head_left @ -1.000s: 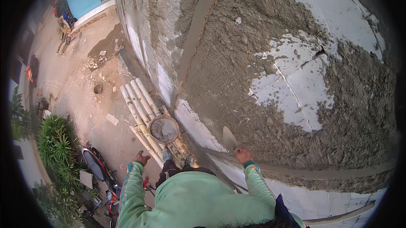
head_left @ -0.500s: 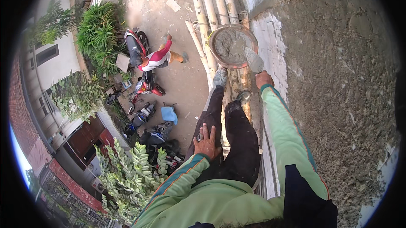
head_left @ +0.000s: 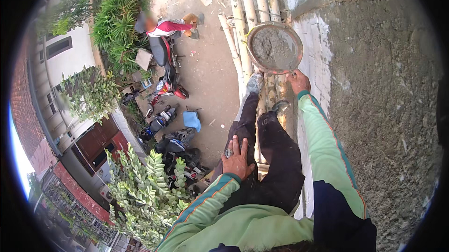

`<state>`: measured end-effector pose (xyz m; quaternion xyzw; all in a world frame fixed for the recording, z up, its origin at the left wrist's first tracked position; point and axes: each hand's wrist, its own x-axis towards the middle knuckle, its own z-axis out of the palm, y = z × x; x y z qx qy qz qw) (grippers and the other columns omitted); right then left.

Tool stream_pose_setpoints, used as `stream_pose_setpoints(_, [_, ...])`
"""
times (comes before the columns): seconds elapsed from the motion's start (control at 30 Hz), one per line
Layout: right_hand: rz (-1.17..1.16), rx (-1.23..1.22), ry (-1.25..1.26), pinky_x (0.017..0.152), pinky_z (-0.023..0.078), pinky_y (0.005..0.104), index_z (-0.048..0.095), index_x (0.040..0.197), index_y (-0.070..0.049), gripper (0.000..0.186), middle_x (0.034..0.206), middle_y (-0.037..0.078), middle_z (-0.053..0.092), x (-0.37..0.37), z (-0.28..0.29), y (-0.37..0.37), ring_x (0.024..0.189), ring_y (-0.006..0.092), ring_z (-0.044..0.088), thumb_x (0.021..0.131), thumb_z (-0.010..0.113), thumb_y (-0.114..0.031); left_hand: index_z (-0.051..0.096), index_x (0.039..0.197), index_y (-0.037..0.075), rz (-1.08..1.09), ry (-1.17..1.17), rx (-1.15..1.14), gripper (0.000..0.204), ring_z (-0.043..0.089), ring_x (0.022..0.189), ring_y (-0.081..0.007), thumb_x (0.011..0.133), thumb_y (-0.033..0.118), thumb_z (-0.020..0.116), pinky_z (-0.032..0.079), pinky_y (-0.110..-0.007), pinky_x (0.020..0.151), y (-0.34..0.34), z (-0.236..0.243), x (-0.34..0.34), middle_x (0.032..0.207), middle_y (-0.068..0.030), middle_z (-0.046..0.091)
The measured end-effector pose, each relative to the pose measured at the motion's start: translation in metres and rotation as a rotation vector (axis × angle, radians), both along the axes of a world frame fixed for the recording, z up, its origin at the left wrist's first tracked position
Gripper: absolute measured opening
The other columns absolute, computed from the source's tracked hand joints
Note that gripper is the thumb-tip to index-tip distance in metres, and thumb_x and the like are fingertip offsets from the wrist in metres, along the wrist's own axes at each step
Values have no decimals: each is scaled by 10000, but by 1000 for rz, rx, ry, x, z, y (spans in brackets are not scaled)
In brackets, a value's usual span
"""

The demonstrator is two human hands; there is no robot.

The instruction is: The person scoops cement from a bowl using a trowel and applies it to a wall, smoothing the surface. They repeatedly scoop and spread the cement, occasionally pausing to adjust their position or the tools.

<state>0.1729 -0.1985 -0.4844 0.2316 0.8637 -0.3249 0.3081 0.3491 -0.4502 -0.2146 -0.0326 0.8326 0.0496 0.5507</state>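
Since the earlier frame the right hand [head_left: 298, 82] has dropped from the plastered wall to the round metal pan of grey wet mortar [head_left: 275, 47]; the view now looks further down. Right fingers curl at the pan's near rim, grip unclear. Left hand [head_left: 237, 158] lies flat, fingers spread, on the dark trouser thigh [head_left: 243, 130], holding nothing. Pan sits on pale bamboo scaffold poles [head_left: 245, 4] beside the rough grey plastered wall [head_left: 388, 88]. Far below: dirt yard [head_left: 210, 65], parked motorbikes [head_left: 168, 83], a person in a red-and-white top [head_left: 166, 27], green shrubs [head_left: 117, 27].
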Motion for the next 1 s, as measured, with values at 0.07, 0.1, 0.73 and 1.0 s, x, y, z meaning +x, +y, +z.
stream_pose_setpoints(0.07, [-12, -48, 132, 747, 520, 442, 681, 1112, -113, 402, 872, 147, 711, -8, 90, -4, 827, 336, 687, 843, 705, -411, 147, 1604, 171, -60, 61, -3, 1084, 224, 1507, -365, 769, 473, 769, 335, -642, 1081, 3, 9, 1, 1661, -193, 86])
stream_pose_setpoints(0.1, [10, -53, 139, 749, 512, 498, 699, 1113, -196, 359, 896, 164, 713, -13, 142, -4, 876, 381, 680, 867, 657, -454, 152, 1603, 172, -48, 66, -3, 1074, 224, 1508, -368, 776, 479, 764, 327, -645, 1089, 4, 10, 3, 1661, -189, 89])
stream_pose_setpoints(0.73, [-457, 1, 1086, 490, 418, 209, 577, 950, -79, 311, 732, 1, 552, 81, 857, 204, 545, 57, 496, 1042, 542, -375, 509, 1399, 36, 23, 162, 365, 772, 574, 1246, -386, 796, 457, 743, 451, -459, 1067, -8, 4, -91, 1349, -238, 589])
stream_pose_setpoints(1.0, [-461, 190, 641, 491, 433, 247, 578, 1049, -23, 203, 716, 2, 555, 80, 880, 197, 565, 82, 534, 988, 607, -214, 491, 1435, 48, 61, 304, 349, 837, 577, 1248, -386, 757, 448, 776, 436, -458, 1087, -20, 0, -139, 1344, -228, 603])
